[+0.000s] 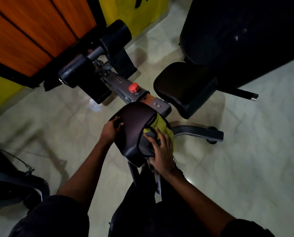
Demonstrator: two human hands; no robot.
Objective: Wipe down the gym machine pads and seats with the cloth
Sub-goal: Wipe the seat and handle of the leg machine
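A dark padded seat [132, 127] of a gym machine sits just in front of me, at the centre of the head view. My left hand [111, 130] grips its left edge, fingers curled over the rim. My right hand [160, 149] presses a yellow-green and grey cloth [161, 126] against the seat's right side, fingers spread flat on it. A second black seat pad [182, 86] stands to the right, apart from both hands. Two black roller pads [115, 35] are further up the machine's frame.
A red knob [133, 87] tops the grey frame [119, 84] between the seats. A large black backrest [241, 36] fills the top right. Orange wall panels [23, 31] are at top left. A curved base foot [199, 134] lies on the pale tiled floor at right.
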